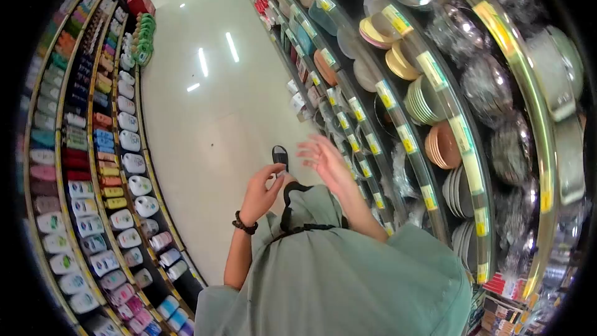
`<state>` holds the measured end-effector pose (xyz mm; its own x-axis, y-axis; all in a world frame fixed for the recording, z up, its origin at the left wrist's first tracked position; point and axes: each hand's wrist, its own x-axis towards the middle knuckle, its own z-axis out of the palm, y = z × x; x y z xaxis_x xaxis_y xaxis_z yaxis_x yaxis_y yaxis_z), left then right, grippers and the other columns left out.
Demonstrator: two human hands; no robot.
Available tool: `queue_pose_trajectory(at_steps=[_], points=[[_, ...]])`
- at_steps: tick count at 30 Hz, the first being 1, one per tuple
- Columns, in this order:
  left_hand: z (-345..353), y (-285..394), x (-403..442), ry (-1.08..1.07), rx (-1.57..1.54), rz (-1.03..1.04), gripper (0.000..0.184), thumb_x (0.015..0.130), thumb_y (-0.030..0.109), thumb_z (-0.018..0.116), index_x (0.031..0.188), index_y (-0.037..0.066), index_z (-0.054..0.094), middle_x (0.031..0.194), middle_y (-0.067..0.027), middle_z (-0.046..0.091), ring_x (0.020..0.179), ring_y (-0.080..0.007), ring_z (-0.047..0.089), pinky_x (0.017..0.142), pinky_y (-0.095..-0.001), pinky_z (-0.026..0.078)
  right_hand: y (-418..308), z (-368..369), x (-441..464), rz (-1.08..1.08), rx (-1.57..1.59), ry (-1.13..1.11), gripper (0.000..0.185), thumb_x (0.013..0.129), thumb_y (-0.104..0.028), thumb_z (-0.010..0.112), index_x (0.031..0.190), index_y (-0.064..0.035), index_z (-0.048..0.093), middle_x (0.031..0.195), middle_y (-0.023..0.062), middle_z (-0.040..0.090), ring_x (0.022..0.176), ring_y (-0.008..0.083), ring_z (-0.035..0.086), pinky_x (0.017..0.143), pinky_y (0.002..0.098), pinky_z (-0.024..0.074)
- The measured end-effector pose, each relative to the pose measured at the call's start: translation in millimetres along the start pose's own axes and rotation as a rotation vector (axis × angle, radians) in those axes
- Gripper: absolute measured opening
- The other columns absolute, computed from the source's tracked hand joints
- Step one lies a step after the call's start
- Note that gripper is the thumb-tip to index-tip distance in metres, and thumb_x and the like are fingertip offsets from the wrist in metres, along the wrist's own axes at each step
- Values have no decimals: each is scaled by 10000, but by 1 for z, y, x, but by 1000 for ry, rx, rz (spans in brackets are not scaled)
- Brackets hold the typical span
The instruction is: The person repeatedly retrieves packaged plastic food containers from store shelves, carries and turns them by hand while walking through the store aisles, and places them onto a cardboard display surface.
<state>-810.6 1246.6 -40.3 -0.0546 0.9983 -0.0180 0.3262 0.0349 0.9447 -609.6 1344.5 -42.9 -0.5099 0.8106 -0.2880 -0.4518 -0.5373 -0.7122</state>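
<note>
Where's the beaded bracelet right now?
Head view, below and left of centre: the dark beaded bracelet is around the wrist of the left hand, with pale floor to its left.

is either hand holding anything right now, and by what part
No held thing is visible. The bare right hand is open and spread. The bare left hand is curled; whether its grip hides something small cannot be told.

Nothing can be read: tags (461, 134) on shelf edges (445, 104) right of the floor (180, 124) and bottle labels (135, 163) left of it are too blurred.
</note>
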Motion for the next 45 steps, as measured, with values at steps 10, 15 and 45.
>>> queue_pose_trajectory(at_steps=[10, 15, 45], points=[[-46, 14, 269, -13, 40, 185, 238, 934, 60, 606, 1167, 28, 645, 1124, -134, 693, 1036, -285, 659, 888, -359, 516, -111, 33, 224, -326, 191, 127, 421, 1085, -292, 357, 1435, -60, 375, 1501, 137, 436, 1328, 286, 465, 1059, 449, 413], [-37, 19, 413, 33, 43, 450, 252, 883, 69, 628, 1133, 39, 625, 1085, -166, 645, 1046, -371, 593, 912, -426, 477, -170, 32, 303, -505, 312, 185, 423, 1067, -253, 404, 1432, -41, 421, 1528, 130, 394, 1406, 295, 378, 1164, 469, 330], [41, 52, 841, -463, -114, 494, 623, 746, 173, 716, 1308, 2, 506, 1264, -223, 555, 1227, -384, 506, 1005, -470, 475, -381, -194, 536, -818, -109, 970, 479, 990, -340, 540, 1338, -11, 515, 1383, 198, 520, 1188, 330, 555, 968, 464, 498]])
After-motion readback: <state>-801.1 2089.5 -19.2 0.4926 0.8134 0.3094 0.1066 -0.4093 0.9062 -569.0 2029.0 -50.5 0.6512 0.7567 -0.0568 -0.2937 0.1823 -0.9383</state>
